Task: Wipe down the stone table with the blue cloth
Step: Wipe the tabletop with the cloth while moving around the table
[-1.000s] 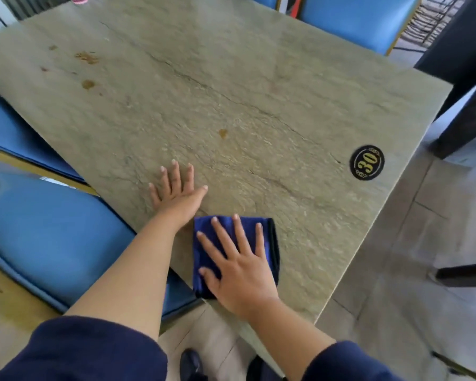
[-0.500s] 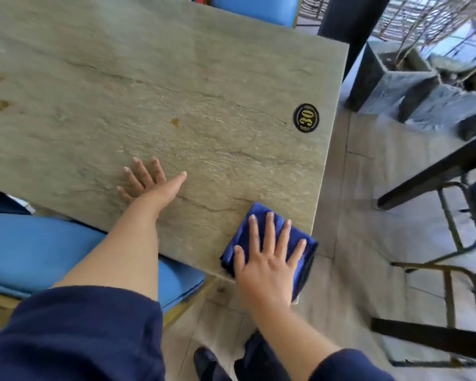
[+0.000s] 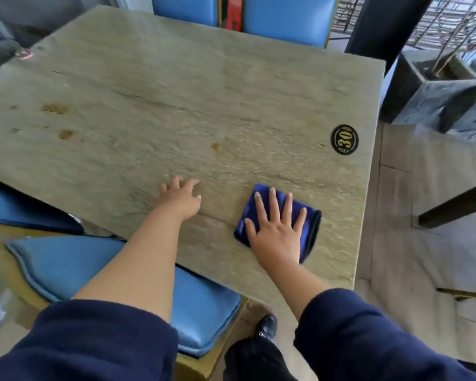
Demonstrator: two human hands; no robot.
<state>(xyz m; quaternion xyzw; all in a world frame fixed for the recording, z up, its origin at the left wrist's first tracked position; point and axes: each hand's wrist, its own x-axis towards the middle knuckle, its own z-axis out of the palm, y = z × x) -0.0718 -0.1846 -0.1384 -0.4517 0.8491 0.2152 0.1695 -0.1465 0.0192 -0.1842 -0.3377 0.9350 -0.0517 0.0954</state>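
Head view is showing a rectangular stone table (image 3: 193, 86), greenish-grey, matte, veined with dark cracks running across its width; the right hand (image 3: 276, 229) is lying flat with fingers spread, pressing down on the blue cloth (image 3: 309, 225), not curled around it; the cloth is folded into a thick soft square and is sitting toward 4 o'clock on the tabletop, near the corner closest to the person; the left hand (image 3: 179, 198) is resting open on bare stone at about 6 o'clock, palm down with fingers slightly bent, holding nothing, apart from the cloth; both forearms are showing bare below dark navy sleeves (image 3: 94, 342). Brown stains (image 3: 55, 109) are sitting at 9 o'clock, with a smaller spot (image 3: 215, 146) near the centre; a round black badge (image 3: 344, 139) with a gold 30 is lying at 3 o'clock just inside the right edge. The near edge is running diagonally below the wrists; the right edge is lying just beyond the cloth; open stone is stretching from the hands toward 12 and 9 o'clock. Smooth blue padded chair seats (image 3: 66, 262) are tucking under the near edge at 7 o'clock, and blue chair backs (image 3: 286, 17) are standing at 12 o'clock; pale floor tiles (image 3: 412, 243) are lying to the right.
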